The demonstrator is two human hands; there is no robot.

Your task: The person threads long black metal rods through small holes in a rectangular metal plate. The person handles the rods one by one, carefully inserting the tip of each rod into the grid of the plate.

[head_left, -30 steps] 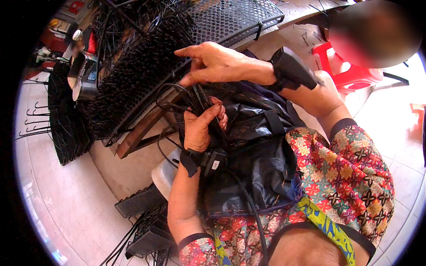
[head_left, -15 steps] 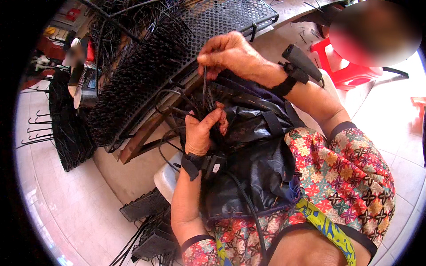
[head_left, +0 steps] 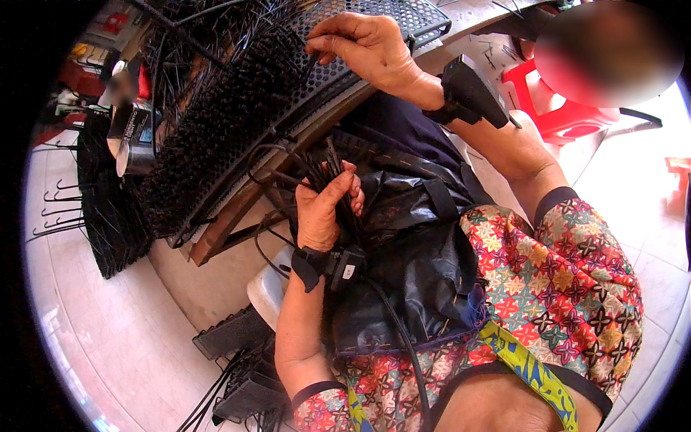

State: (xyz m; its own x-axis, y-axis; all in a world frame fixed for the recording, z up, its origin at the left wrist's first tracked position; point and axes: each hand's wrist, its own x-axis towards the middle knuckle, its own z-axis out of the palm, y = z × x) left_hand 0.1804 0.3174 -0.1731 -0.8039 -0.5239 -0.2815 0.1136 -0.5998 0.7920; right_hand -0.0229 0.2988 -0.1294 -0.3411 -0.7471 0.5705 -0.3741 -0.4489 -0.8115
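My left hand [head_left: 325,209] is closed around a bundle of thin black strips [head_left: 324,173], held upright over my lap. At a black perforated metal panel [head_left: 421,20], the fingers of my right hand [head_left: 371,50] are pinched together on one thin black strip [head_left: 309,70]. Its lower end is lost against the dark panel. Dense rows of black strips [head_left: 223,137] stand up from the panel's holes over its left part, just left of my right fingertips. The panel rests slantwise on a brown frame [head_left: 209,241].
Loose black strips [head_left: 209,32] lie heaped beyond the panel. Black racks with hooked wires [head_left: 108,201] sit on the floor at left, and more black perforated trays [head_left: 230,335] below. A red stool [head_left: 540,108] stands at right beside another person. A black cable [head_left: 396,317] crosses my lap.
My right hand has gone from above the bundle up and leftward to the panel, carrying a strip drawn from it. My left hand stays almost in place with the bundle.
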